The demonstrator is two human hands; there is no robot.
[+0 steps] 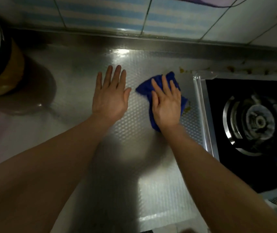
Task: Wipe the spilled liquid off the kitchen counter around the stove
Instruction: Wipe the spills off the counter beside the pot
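steel counter [77, 68]: right hand [166, 106] presses blue cloth [144, 89] flat-fingered, left hand [110, 96] flat, open-fingered.

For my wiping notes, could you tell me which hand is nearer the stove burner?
Right. The right hand presses the blue cloth beside the stove burner; the left hand lies farther away.

Both bare forearms come in from the lower edge of the frame and reach up toward its centre. The left hand [110, 96] lies in the middle of the frame, palm down, with straight fingers held close together and the thumb spread out to the right. The right hand [166, 105] is just to the right of it, also palm down, fingers straight and slightly spread, pointing to the upper left. The hands are apart and do not touch.
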